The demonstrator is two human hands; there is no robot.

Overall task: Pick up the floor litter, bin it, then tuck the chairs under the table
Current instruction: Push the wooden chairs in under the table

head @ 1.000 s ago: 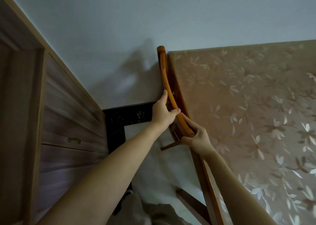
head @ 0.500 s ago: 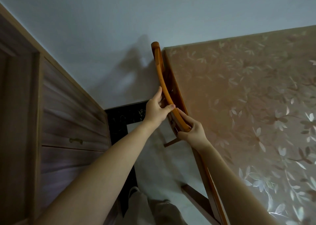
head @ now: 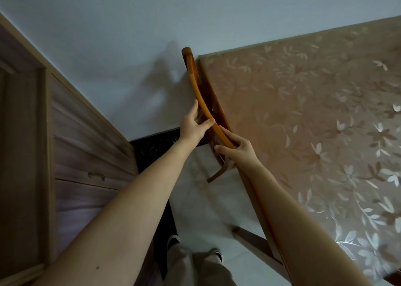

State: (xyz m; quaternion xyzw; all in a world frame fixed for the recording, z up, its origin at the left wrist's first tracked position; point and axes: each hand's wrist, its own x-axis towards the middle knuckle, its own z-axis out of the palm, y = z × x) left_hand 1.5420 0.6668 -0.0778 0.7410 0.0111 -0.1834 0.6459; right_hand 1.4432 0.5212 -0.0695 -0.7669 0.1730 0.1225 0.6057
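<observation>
A wooden chair stands pushed in at the table's left end, and only its curved orange top rail (head: 195,83) and one leg near the floor show. The table (head: 314,122) wears a beige cloth with a leaf pattern and fills the right of the view. My left hand (head: 193,125) grips the rail from the left, thumb lying over its top. My right hand (head: 236,149) holds the rail's near end from the table side. The chair's seat is hidden under the table. No litter shows on the floor.
A wooden cabinet (head: 86,155) with a drawer handle stands along the left. A white wall runs behind chair and table. Pale floor tiles (head: 206,209) with a dark border strip lie between cabinet and table. My shoes and trousers show at the bottom.
My view has shifted slightly; both hands keep their hold on the chair's top rail, and the rail sits close against the table edge as before.
</observation>
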